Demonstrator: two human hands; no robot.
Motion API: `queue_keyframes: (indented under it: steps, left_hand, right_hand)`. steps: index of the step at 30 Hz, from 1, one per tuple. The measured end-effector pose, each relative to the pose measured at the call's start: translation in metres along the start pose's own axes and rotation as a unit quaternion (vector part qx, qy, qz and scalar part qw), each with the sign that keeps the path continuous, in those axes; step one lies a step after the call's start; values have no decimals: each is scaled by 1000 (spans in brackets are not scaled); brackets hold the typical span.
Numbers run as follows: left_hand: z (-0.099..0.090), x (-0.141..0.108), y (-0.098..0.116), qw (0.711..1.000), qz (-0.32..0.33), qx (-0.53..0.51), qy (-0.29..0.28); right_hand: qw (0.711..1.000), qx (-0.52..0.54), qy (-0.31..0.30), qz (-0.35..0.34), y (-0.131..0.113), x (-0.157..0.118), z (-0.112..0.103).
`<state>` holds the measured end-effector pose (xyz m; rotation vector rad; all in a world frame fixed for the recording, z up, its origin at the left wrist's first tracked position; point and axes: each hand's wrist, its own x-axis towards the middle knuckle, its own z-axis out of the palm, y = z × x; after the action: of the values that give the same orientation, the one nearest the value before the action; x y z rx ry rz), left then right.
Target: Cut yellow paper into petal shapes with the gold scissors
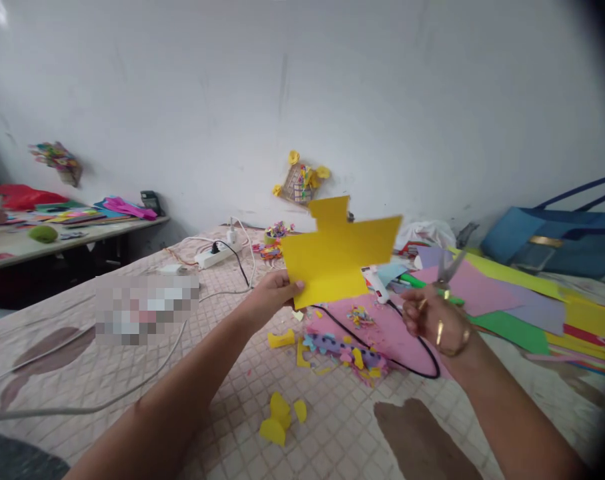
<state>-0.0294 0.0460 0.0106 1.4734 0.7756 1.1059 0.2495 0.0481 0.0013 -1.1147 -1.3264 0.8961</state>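
Note:
My left hand point(277, 292) pinches the lower left corner of a yellow sheet point(339, 253), held up over the table. Pieces have been cut out of the sheet's edges, leaving a tab at the top. At the right, my right hand point(429, 313) is closed on scissors point(447, 270), their blades pointing up and apart from the sheet. Below lie several yellow cut-outs point(278, 419) and a purple decorated strip point(347, 350) on pink paper point(325, 319). A white glue gun point(377, 287) rests behind, partly hidden by the sheet.
A white power strip point(217, 253) with cables crosses the left side of the checked tablecloth point(222, 427). Coloured sheets point(512, 307) spread at the right, near a blue bag point(552, 233). A second table point(82, 241) stands far left. Flower baskets point(302, 183) hang on the wall.

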Motion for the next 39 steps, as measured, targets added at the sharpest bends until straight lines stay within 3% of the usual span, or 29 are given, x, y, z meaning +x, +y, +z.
queue_keyframes:
  steps: [3,5,9,14,20,22,28,36,39]
  left_hand:
    - [0,2,1,997,48,-26,58]
    - [3,-1,4,994,67,-41,79]
    - [11,-8,11,989,91,-57,99]
    - [19,-14,15,992,93,-2,86]
    - [23,-16,15,996,83,16,-18]
    - [23,-16,14,996,83,22,-28]
    - [19,-14,13,995,83,47,-8]
    - [20,-17,9,996,82,20,-15]
    - [23,-17,6,996,86,-17,34]
  right_hand:
    - [996,-45,-55,50,3,-14,12]
    - [976,-134,-168,26,2,-30,24]
    - [939,-217,-267,-10,-4,-56,43]
    - [944,-228,-231,-51,-7,-59,47]
    - [951,-216,-221,-28,-3,-54,44]
    - [952,-212,-219,-28,-6,-54,45]
    - [943,-231,-238,-30,-23,-58,43]
    - [942,-227,-247,-10,-8,-54,43]
    - [933,-258,-250,-9,-6,-53,44]
